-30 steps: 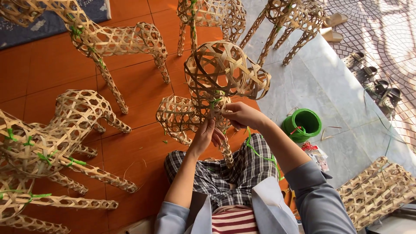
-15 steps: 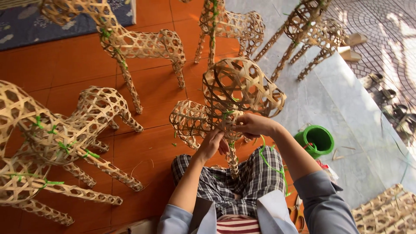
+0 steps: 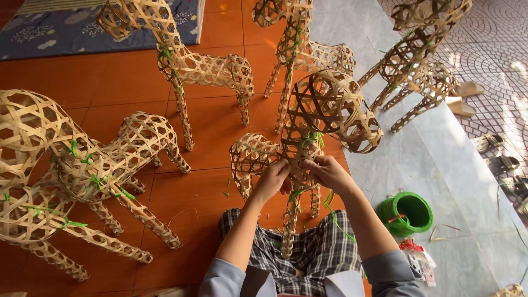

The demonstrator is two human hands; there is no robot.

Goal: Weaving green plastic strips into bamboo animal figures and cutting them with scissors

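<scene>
Woven bamboo deer (image 3: 308,143) — upright on orange floor, green ties.

green wire spool (image 3: 406,212), blue rug (image 3: 82,27), sandals (image 3: 466,98)

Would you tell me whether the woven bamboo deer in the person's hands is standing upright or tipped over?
Upright. The woven deer stands with its head up and legs pointing down at the floor, while the left hand and right hand grip its neck.

Orange tiled floor (image 3: 126,82) (sunlit paving (image 3: 495,55) beyond)
</scene>
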